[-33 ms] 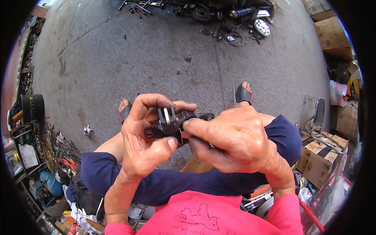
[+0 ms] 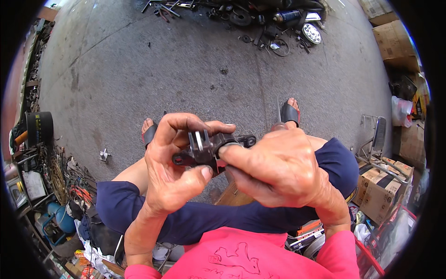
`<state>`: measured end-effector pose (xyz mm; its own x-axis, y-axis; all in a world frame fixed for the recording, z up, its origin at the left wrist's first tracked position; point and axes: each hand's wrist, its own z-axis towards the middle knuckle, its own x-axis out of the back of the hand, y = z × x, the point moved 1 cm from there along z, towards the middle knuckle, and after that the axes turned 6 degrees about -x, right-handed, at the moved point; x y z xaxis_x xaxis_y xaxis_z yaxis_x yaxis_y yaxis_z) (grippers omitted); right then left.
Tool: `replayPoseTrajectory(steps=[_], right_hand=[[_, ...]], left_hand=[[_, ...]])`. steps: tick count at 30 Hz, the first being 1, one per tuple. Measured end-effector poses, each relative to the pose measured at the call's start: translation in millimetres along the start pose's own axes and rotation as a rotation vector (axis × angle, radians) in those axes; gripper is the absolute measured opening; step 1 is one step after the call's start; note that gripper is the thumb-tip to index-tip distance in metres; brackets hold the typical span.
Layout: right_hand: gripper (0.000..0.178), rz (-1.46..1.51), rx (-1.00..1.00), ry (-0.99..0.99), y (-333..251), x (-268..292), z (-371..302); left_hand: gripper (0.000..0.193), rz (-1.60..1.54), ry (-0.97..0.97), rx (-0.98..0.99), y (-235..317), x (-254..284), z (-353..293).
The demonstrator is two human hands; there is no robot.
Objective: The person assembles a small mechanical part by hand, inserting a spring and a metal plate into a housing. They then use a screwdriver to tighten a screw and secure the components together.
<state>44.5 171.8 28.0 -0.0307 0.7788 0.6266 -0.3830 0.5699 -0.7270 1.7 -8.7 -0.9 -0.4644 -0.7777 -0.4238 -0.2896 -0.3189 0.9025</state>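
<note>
Between my hands, above my lap, is a small black part [image 2: 203, 155] with a holed ear at each end and upright prongs, one pale and shiny. My left hand [image 2: 169, 169] is closed around its left side, thumb at the near edge and fingers behind. My right hand [image 2: 283, 169] presses a fingertip into the part's round middle. That same hand also grips a screwdriver [image 2: 278, 126], its thin shaft pointing away from me past my right foot. The fingers under my right hand are partly hidden.
Dark loose parts and a round silver cover [image 2: 311, 33] lie on the far floor. A small metal piece [image 2: 104, 155] is near my left knee. Cardboard boxes [image 2: 383, 188] and a metal-framed chair [image 2: 378, 135] stand right; wires and a blue tank [image 2: 62, 217] crowd the left.
Both hands and the black part have shifted very slightly to the right and nearer. The part has turned a little, so the hole in its right ear shows more clearly.
</note>
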Motion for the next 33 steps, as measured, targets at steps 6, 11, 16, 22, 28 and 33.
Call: replayPoseTrajectory(steps=[6,11,16,22,28,33], right_hand=[[0.035,-0.060,0.154,-0.038,-4,5,-5],[0.030,0.102,0.066,0.002,0,-3,-10],[0.026,0.359,-0.192,0.004,-5,9,-6],[0.022,0.291,-0.369,0.136,-6,5,-8],[0.013,0.468,-0.556,0.117,-2,7,-9],[0.009,0.496,-0.693,0.115,-1,11,-9]], left_hand=[[0.057,0.162,-0.141,-0.118,2,2,0],[0.055,0.302,-0.172,-0.146,4,-1,1],[0.053,0.259,-0.125,-0.194,0,-1,-1],[0.051,0.184,-0.008,-0.159,-2,-2,2],[0.054,0.151,-0.009,-0.146,-1,-3,1],[0.054,0.220,-0.012,-0.181,-2,-6,2]])
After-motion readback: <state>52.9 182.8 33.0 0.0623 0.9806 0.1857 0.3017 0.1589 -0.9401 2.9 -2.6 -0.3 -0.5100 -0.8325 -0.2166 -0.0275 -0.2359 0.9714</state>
